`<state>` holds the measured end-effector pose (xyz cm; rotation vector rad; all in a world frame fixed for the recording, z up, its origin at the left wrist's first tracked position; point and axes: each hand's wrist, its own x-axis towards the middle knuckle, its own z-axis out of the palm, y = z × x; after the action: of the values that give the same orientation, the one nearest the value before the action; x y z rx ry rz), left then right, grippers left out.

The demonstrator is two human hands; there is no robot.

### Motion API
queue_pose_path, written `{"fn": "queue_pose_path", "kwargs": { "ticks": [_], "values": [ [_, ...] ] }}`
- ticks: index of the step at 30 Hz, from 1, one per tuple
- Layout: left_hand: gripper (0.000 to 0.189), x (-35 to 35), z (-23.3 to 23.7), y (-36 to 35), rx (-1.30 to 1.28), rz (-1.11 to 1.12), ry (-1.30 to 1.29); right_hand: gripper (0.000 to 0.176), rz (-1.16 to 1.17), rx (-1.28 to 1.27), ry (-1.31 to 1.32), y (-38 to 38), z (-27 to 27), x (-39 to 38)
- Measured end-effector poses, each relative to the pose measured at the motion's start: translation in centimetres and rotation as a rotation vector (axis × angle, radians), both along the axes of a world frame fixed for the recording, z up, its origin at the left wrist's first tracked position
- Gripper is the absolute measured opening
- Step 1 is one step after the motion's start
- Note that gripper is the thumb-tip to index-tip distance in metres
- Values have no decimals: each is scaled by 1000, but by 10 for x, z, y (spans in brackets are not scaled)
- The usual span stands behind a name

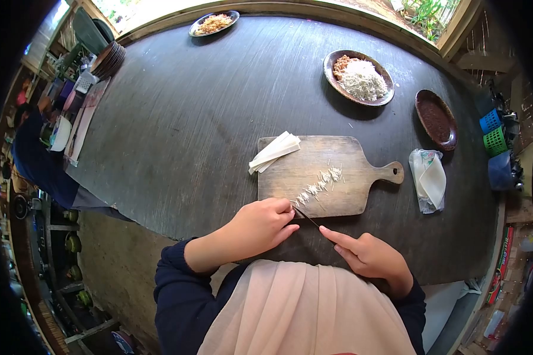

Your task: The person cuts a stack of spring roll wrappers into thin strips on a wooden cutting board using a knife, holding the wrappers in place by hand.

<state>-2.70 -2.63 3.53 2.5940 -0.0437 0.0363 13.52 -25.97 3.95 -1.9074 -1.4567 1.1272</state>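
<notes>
At near edge of board [314, 171] | left hand [263, 225] curled, hold unclear | right hand [368, 255] grips knife [307, 217], handle hidden

A cutting board [305, 171] is lying mid-frame on the table [189, 130], carrying stacked strips [273, 152] at its upper left corner, shreds [320, 184] in a row centrally and a knife [307, 217] crossing its lower edge, with a bag [427, 178] sitting just right.
</notes>
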Motion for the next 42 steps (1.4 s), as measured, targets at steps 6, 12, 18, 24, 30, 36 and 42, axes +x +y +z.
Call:
{"fn": "queue_pose_path", "kwargs": {
  "ticks": [6,12,18,24,30,36,42],
  "values": [
    [25,0,1,-1,9,6,-9,55,0,9,3,3,2,-1],
    [27,0,1,-3,21,4,-4,55,-20,52,1,5,-6,-3],
    [28,0,-1,-5,65,15,-28,56,47,1,8,-6,5,6],
    [28,1,0,-5,67,21,-18,58,65,-21,1,-7,9,7],
    [27,1,0,-4,54,20,-14,55,21,10,-14,-2,6,1],
    [30,0,-2,-4,49,21,-33,55,17,17,-23,0,4,-1],
    [28,0,0,-4,49,30,8,57,26,87,-29,-1,0,-1]
  ]
}}
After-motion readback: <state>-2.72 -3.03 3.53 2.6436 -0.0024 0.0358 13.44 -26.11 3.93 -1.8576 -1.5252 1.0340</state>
